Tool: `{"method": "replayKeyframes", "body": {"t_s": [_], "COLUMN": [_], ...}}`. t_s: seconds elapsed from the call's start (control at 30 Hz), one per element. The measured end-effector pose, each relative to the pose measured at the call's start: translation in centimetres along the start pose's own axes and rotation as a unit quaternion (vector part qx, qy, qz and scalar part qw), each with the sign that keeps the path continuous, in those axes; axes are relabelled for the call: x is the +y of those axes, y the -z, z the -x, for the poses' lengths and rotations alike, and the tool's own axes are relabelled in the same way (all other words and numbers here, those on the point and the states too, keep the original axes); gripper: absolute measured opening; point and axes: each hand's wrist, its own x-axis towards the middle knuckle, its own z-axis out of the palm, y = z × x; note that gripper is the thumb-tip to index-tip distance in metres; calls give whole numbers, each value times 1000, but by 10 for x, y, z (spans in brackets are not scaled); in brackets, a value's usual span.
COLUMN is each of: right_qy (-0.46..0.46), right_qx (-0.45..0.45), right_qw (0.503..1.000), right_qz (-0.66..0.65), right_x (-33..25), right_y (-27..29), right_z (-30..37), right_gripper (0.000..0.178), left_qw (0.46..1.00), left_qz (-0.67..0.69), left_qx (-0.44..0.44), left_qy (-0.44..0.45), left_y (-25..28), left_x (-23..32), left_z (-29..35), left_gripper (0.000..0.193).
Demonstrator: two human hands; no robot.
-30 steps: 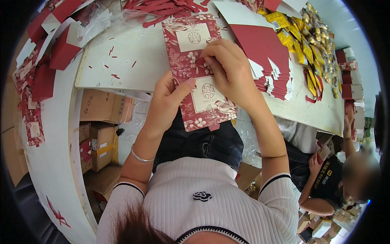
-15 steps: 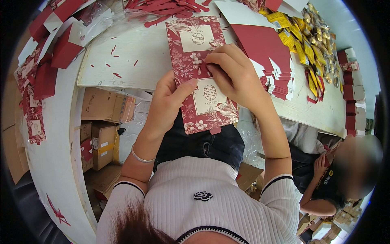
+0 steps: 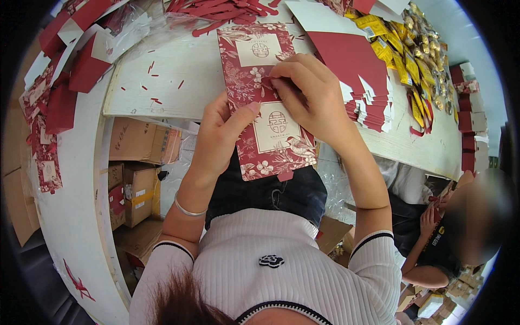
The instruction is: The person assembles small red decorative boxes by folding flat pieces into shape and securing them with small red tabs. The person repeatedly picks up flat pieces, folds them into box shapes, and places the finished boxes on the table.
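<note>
A flat, red floral-printed gift-box blank (image 3: pixel 238 78) with two cream panels is held up over my lap, at the table's front edge. My left hand (image 3: pixel 214 135) grips its left edge, thumb on the printed face and fingers behind. Bent and pinched together, the fingers of my right hand (image 3: pixel 314 100) meet the blank near its middle, between the two panels. Whatever lies between those fingertips is too small or hidden to make out. A small red tab (image 3: pixel 285 176) sticks out at the blank's lower end.
Right of the blank lies a fanned stack of red and white card blanks (image 3: pixel 352 65). Beyond it are yellow packets (image 3: pixel 398 54). Red strips (image 3: pixel 230 13) pile at the back; folded red boxes (image 3: pixel 89 62) stand left. Another person's hand (image 3: pixel 428 222) shows at right.
The blank and both hands have shifted slightly left, with the blank tilting a little. Both hands keep about the same places on it.
</note>
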Motion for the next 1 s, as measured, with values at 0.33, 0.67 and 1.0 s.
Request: {"method": "replayKeyframes", "body": {"t_s": [0.33,0.67,1.0], "right_qy": [41,51,-89], "right_qx": [13,19,-168], "right_qw": [998,998,982], "right_qz": [55,11,-24], "right_x": [3,6,-2], "right_y": [-3,-2,20], "right_z": [2,4,-19], "right_gripper": [14,14,9], "left_qw": [1000,1000,936], "left_qz": [-14,-19,334], "left_qx": [-1,-8,-83], "left_qy": [13,6,73], "left_y": [3,4,15], "left_x": [2,2,-7], "left_z": [-1,-3,-7], "left_gripper": [25,19,31]}}
